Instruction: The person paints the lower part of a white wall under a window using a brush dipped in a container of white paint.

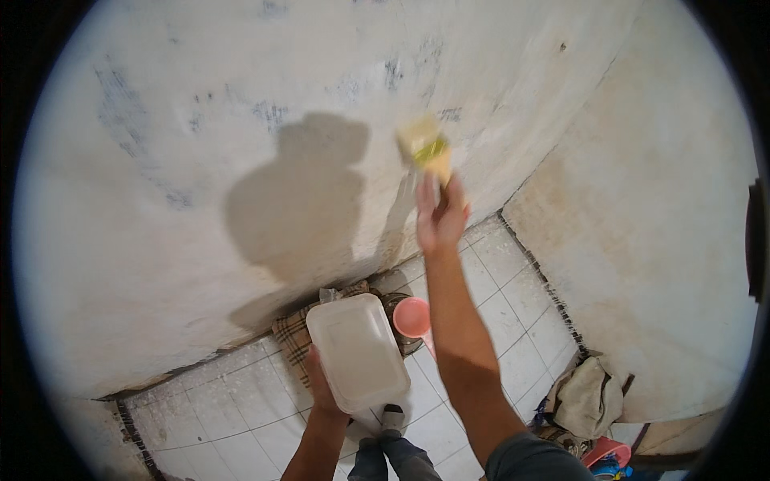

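My right hand grips the handle of a wide flat paintbrush, which is blurred. Its pale bristles point up along the white, patchy wall; whether they touch it I cannot tell. In my left hand is a white rectangular plastic tub, held from its left side above the floor. The tub's contents look whitish and are hard to make out. Bluish-grey patches show on the wall above and to the left of the brush.
Behind the tub lie a plaid cloth and a pink dipper over a dark round container. White-spotted floor tiles meet a second wall at right. A beige bag or cloth and a pink container sit at lower right.
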{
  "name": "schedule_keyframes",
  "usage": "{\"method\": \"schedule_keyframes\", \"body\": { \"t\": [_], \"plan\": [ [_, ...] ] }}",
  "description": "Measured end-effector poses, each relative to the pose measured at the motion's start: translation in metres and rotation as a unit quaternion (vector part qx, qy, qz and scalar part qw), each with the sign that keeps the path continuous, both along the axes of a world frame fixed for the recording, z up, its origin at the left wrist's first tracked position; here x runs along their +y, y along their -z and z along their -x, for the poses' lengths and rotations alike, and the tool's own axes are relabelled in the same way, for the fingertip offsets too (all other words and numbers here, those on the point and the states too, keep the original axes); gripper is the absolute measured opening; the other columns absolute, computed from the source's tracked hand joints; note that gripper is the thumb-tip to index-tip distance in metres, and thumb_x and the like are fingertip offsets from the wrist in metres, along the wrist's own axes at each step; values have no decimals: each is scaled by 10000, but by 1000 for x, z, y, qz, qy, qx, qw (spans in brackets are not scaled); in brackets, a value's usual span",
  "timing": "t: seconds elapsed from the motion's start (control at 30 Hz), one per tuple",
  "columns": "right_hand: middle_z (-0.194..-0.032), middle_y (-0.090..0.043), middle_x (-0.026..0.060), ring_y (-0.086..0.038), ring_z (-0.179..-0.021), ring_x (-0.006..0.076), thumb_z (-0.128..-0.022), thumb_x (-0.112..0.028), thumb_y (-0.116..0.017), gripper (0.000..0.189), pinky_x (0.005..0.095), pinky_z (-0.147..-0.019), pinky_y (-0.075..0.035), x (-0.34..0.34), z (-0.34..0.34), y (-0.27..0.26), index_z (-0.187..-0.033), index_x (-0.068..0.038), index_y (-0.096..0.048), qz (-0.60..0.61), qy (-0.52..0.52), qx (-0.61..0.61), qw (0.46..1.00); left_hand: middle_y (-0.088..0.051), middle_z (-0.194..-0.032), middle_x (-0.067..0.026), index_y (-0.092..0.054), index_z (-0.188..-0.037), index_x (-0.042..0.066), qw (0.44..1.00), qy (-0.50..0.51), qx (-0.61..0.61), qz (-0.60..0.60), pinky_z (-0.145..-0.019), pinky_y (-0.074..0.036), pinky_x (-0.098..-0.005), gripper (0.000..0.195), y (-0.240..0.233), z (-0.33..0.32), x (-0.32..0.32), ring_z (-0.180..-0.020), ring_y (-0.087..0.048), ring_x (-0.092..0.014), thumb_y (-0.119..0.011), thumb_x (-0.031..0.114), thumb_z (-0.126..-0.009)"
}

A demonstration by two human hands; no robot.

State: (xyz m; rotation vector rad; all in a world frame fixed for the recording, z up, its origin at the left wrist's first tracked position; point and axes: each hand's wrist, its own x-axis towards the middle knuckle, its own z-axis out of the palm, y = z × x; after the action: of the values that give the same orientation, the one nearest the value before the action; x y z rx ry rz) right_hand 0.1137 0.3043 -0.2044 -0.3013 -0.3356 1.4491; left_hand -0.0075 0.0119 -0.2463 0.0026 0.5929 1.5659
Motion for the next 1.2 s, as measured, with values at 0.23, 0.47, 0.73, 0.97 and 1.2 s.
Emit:
{"method": "schedule_keyframes", "body": {
  "t": [0.23,0.47,0.73,0.97,1.2],
  "plan": [
    [-917,-631,78,-643,-784,189,-914,-187,-598,186,291,-691,-553,-26,-15,167,-1040,-52,-578,281,6,-187,941,-569,-1254,-141,-400,-1404,79,999,-20,29,22,-869,-554,-466,744,1,-18,22,-1075,-616,-306,-406,624,-897],
    [-878,-616,100,-619,-743,199,-902,-97,-548,149,311,-667,-545,10,-4,-119,-993,8,-601,48,172,-327,928,-558,-1276,-152,-386,-1413,62,998,-7,-24,-63,-884,-555,-486,772,3,-26,34,-1093,-616,-294,-457,621,-884],
    [-1198,-572,79,-572,-1104,268,-959,-193,-575,391,386,-945,-505,7,-19,-76,-1314,-64,-472,-70,54,-98,991,-524,-1315,-124,-372,-1426,101,1000,1,-17,-12,-931,-512,-474,750,7,-32,44,-1143,-571,-298,-468,610,-883],
    [-1065,-611,93,-625,-946,199,-945,-182,-573,296,302,-803,-551,-38,-18,174,-1201,-49,-509,206,-25,-154,966,-549,-1287,-127,-409,-1404,91,998,-60,-23,18,-917,-514,-469,712,11,-31,39,-1126,-577,-296,-434,594,-902],
    [-902,-615,63,-611,-790,156,-894,-98,-560,94,288,-669,-556,-11,15,33,-958,-38,-594,133,52,-345,927,-546,-1291,-135,-384,-1424,98,998,-59,-23,22,-910,-524,-482,735,0,-22,28,-1117,-587,-312,-438,605,-895]
  ]
}}
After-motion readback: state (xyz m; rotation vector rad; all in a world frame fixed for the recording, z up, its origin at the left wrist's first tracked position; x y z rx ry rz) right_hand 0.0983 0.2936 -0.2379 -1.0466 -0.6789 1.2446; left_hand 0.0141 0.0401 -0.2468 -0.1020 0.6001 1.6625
